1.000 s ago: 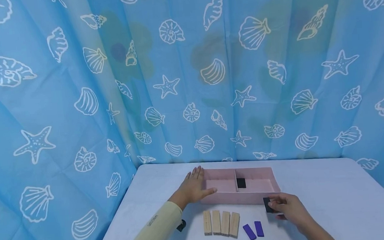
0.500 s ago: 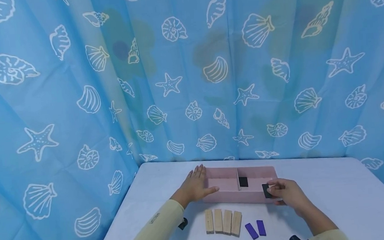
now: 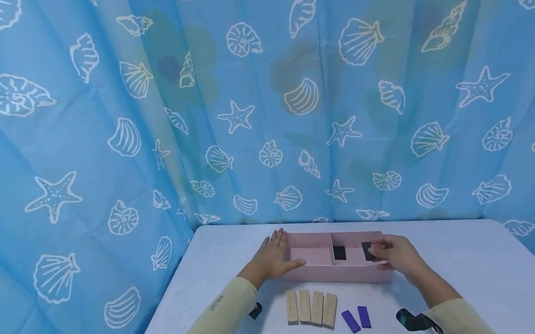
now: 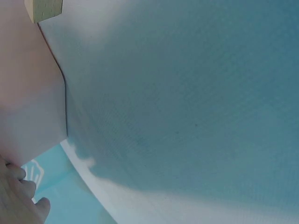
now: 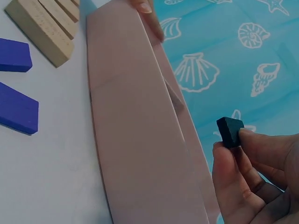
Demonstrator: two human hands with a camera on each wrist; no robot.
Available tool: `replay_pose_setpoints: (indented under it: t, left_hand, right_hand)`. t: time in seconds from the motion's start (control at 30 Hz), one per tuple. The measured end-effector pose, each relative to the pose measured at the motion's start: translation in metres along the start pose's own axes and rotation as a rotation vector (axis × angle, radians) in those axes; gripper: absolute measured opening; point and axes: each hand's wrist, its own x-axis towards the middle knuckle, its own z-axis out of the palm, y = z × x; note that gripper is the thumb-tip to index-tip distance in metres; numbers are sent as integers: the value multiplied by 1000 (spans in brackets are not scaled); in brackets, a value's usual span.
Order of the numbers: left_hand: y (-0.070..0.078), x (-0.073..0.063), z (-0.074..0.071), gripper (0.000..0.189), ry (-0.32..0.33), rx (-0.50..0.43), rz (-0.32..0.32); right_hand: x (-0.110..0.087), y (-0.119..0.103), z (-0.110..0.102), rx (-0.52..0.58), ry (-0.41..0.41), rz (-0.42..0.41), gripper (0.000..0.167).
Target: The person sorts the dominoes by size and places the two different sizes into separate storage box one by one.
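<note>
A pink box [image 3: 340, 274] with a divider stands on the table. My left hand [image 3: 272, 256] rests on its left end, fingers straight and thumb over the near rim; in the left wrist view only part of this hand [image 4: 21, 193] shows. Between thumb and fingers, my right hand [image 3: 397, 253] pinches a small black block [image 3: 367, 251] above the right compartment. The right wrist view shows that black block [image 5: 230, 132] at the fingertips, apart from the box wall. Another black block [image 3: 340, 253] lies in the right compartment, beside the divider.
Several wooden blocks [image 3: 317, 309] lie in a row in front of the box. Right of them are two purple blocks [image 3: 351, 321]. A blue shell-patterned curtain [image 3: 263, 110] hangs behind and left of the white table [image 3: 466, 277].
My right hand has carried the black block from in front of the box up and over its right compartment. The left hand keeps its place on the box.
</note>
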Motion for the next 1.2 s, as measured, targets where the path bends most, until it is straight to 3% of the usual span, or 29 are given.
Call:
replay_pose_setpoints:
  t: [0.23, 0.6, 0.8, 1.2]
  left_hand:
    - [1, 0, -1, 105, -17, 9, -10]
    - [0, 4, 0, 107, -6, -8, -18]
    - [-2, 1, 0, 106, -7, -11, -25]
    - [-2, 2, 2, 105, -9, 6, -20]
  right_hand:
    - [9, -8, 5, -3, -22, -25, 37]
    - [39, -5, 12, 20, -28, 21, 35]
    - [46, -7, 22, 44, -56, 41, 35]
    - [58, 1, 30, 18, -16, 118, 28]
